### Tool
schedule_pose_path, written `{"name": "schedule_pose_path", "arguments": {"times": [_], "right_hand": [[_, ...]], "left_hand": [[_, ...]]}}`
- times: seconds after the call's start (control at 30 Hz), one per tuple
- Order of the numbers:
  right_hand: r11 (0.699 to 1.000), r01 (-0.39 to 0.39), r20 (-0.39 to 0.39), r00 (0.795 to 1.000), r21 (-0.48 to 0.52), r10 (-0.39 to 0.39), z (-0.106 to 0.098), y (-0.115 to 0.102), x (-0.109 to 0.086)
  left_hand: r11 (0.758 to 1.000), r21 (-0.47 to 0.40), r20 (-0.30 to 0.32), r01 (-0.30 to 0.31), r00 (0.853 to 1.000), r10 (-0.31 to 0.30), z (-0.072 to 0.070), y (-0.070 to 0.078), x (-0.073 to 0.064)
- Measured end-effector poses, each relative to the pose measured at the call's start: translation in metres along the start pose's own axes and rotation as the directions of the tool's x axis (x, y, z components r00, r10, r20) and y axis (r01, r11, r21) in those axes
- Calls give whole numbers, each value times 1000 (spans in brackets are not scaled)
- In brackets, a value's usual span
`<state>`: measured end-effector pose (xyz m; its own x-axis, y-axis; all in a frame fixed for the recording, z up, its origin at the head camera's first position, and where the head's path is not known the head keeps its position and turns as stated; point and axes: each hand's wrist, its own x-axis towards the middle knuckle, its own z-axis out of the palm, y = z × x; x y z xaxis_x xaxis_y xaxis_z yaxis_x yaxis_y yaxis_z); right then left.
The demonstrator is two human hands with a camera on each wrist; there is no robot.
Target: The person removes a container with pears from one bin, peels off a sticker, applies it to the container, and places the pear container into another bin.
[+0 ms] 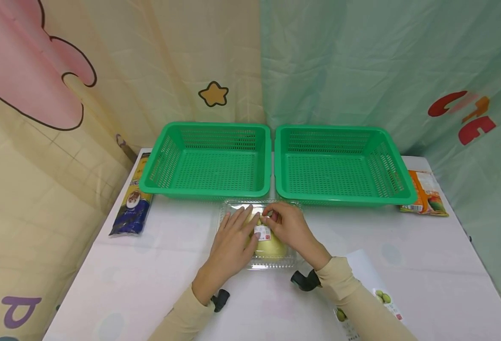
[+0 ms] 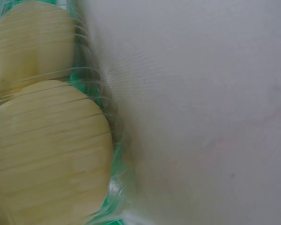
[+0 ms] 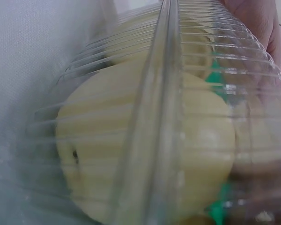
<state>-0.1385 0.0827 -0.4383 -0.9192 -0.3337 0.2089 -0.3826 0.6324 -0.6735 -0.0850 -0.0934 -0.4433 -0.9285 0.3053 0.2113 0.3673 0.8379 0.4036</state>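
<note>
The clear box (image 1: 272, 265) lies on the white surface (image 1: 174, 270), just in front of the two green baskets and about midway between them. Its plastic is thin and glossy, with bright streaks of reflected light, and close-set ribs run along its edges. In the right wrist view a thick ridge of plastic crosses in front of the contents, and the ribs spread out on both sides of it.

Inside are smooth, rounded pieces (image 2: 51, 154) of pale, creamy yellow, large enough to fill much of the box. At least two show in the left wrist view, one beyond the other; in the right wrist view the nearer one has a small dark spot. Patches of green show beside them through the plastic.

A small white label (image 1: 262, 232) sits on top of the box, with faint dark print, a red mark at its lower right and a bit of green at its upper edge.

The left hand (image 1: 232, 242) rests on the box with its fingers extended and spread, the thumb by the label. The right hand (image 1: 292, 228) has its fingers bent, thumb and forefinger close together at the label's upper edge; I cannot tell whether they pinch it.

A white sheet (image 1: 361, 266) with green fruit pictures lies partly under the right sleeve (image 1: 353, 296).
</note>
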Motion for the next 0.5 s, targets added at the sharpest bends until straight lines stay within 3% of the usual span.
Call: {"name": "schedule_pose_path", "arguments": {"times": [0.5], "right_hand": [[998,-24,142,990,65,15,-8,3,-3]], "left_hand": [[999,40,66,18,998,-20,-4,-7,1]]}}
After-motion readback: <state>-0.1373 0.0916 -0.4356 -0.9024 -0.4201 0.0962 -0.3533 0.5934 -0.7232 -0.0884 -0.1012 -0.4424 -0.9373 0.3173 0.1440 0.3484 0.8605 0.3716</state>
